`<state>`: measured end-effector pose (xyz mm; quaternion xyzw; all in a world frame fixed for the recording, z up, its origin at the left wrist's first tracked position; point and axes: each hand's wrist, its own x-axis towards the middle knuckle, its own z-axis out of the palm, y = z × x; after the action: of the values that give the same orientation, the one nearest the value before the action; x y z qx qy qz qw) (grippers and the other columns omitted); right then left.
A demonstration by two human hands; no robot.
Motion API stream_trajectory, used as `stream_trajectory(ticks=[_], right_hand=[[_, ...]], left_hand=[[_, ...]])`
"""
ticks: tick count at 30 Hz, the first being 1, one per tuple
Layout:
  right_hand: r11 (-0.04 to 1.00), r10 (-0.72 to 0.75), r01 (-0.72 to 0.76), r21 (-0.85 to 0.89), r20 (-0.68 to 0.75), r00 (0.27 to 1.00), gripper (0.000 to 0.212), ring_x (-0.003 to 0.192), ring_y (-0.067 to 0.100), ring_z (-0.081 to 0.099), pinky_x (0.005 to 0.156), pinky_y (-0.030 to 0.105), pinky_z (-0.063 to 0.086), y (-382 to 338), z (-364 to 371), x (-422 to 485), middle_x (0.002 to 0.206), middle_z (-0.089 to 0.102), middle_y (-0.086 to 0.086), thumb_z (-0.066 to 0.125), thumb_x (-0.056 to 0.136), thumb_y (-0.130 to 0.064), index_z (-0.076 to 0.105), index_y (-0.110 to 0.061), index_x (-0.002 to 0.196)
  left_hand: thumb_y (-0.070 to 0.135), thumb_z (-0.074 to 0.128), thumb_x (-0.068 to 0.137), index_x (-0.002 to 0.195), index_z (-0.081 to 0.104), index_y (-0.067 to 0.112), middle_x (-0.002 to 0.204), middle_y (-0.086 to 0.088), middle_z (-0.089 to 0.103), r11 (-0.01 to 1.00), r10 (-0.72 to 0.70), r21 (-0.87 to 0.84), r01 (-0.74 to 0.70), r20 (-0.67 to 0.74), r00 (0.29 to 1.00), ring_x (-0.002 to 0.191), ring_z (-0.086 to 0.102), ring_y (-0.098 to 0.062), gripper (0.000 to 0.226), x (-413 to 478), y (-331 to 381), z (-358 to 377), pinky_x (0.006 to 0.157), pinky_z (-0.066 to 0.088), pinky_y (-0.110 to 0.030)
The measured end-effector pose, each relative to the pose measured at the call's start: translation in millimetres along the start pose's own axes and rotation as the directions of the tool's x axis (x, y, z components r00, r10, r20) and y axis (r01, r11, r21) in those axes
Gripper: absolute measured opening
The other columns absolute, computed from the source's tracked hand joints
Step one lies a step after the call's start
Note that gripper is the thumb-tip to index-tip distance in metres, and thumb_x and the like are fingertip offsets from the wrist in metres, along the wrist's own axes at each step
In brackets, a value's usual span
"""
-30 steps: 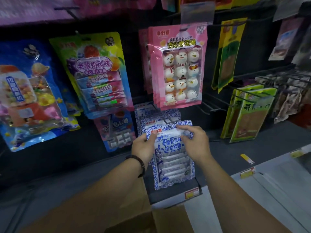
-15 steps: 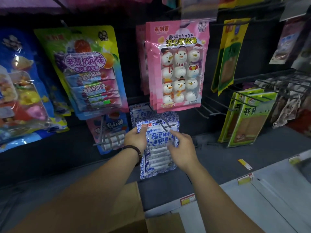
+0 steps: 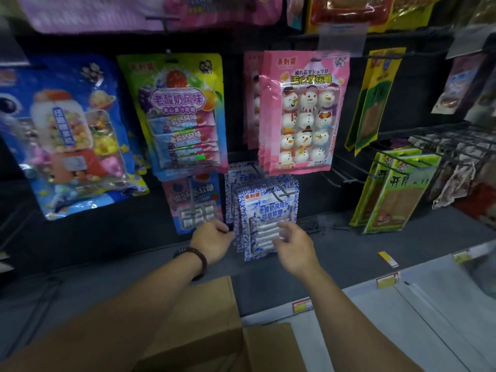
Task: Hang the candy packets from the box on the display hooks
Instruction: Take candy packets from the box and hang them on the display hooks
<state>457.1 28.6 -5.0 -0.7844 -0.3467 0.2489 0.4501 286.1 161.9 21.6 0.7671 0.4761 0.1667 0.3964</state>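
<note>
Several blue-and-white candy packets hang in a stack on a black display hook below the pink snowman packets. My left hand sits at the stack's lower left edge, fingers loosely curled against the packets' side. My right hand hovers in front of the stack's lower right part, fingers relaxed and spread, holding nothing. The brown cardboard box lies below my forearms; its contents are hidden.
Pink snowman marshmallow packets hang just above. A colourful yoghurt-candy packet and a pink-blue packet hang to the left. Bare black hooks stick out on the right, beside green packets. A grey shelf runs below.
The blue-and-white packet that both hands held up has been slid onto the hook. Both hands have let go and dropped to the stack's lower edge.
</note>
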Motion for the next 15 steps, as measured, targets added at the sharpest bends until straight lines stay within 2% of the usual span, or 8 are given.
stream_trajectory(ticks=[3, 6, 8, 10, 13, 15], right_hand=[[0.993, -0.001, 0.012, -0.116, 0.095, 0.995, 0.045, 0.116, 0.023, 0.065, 0.085, 0.025, 0.047, -4.1, 16.5, -24.5, 0.142, 0.063, 0.009, 0.063, 0.105, -0.021, 0.055, -0.021, 0.149], [0.976, -0.009, 0.055, -0.21, 0.213, 0.977, 0.048, 0.119, 0.024, 0.065, 0.091, 0.029, 0.051, -18.1, 35.1, -46.1, 0.136, 0.066, 0.008, 0.066, 0.104, -0.025, 0.053, -0.02, 0.15], [0.979, -0.013, 0.069, -0.193, 0.281, 0.96, 0.047, 0.101, 0.022, 0.066, 0.082, 0.033, 0.054, -32.5, 47.4, -60.3, 0.117, 0.067, 0.005, 0.063, 0.106, -0.028, 0.049, -0.018, 0.15], [0.979, -0.031, 0.089, -0.185, 0.296, 0.955, 0.044, 0.088, 0.02, 0.064, 0.071, 0.032, 0.048, -50.1, 59.8, -78.3, 0.106, 0.066, 0.003, 0.058, 0.108, -0.035, 0.045, -0.023, 0.148], [0.998, -0.014, 0.03, -0.055, 0.275, 0.961, 0.038, 0.099, 0.027, 0.071, 0.08, 0.04, 0.055, -63.7, 94.7, -106.3, 0.114, 0.071, 0.005, 0.066, 0.098, -0.048, 0.062, -0.024, 0.128], [0.999, 0.038, -0.031, -0.028, 0.292, 0.956, 0.034, 0.084, 0.02, 0.069, 0.068, 0.032, 0.052, -49.4, 129.8, -121.3, 0.106, 0.076, 0.005, 0.067, 0.08, -0.05, 0.069, -0.027, 0.105]], left_hand=[[0.022, 0.06, 0.1, 0.093, 0.062, 0.033, 0.098, 0.006, 0.073, 0.935, 0.128, 0.295, -0.196, 0.234, 0.964, 0.091, 0.07, -0.014, 0.012, -42.8, -25.0, -33.6, 0.081, 0.057, -0.032], [0.036, 0.062, 0.1, 0.101, 0.066, 0.038, 0.108, 0.01, 0.071, 0.843, 0.085, 0.456, -0.284, 0.408, 0.909, 0.1, 0.067, -0.012, 0.005, -88.9, -41.5, -70.2, 0.088, 0.056, -0.032], [0.043, 0.06, 0.099, 0.107, 0.068, 0.04, 0.11, 0.014, 0.068, 0.807, 0.046, 0.509, -0.3, 0.452, 0.891, 0.101, 0.064, -0.008, 0.012, -123.3, -52.4, -95.9, 0.087, 0.054, -0.032], [0.046, 0.059, 0.1, 0.11, 0.069, 0.041, 0.108, 0.02, 0.064, 0.766, 0.025, 0.555, -0.324, 0.478, 0.878, 0.099, 0.06, -0.003, 0.015, -153.1, -69.5, -122.0, 0.09, 0.051, -0.03], [0.048, 0.063, 0.099, 0.106, 0.069, 0.042, 0.104, 0.024, 0.063, 0.762, 0.014, 0.545, -0.351, 0.527, 0.85, 0.096, 0.058, 0.003, 0.011, -189.1, -99.1, -153.5, 0.089, 0.046, -0.022], [0.052, 0.064, 0.098, 0.104, 0.069, 0.039, 0.106, 0.023, 0.066, 0.763, 0.013, 0.539, -0.357, 0.539, 0.842, 0.096, 0.059, 0.004, 0.015, -209.1, -117.0, -167.0, 0.087, 0.047, -0.02]])
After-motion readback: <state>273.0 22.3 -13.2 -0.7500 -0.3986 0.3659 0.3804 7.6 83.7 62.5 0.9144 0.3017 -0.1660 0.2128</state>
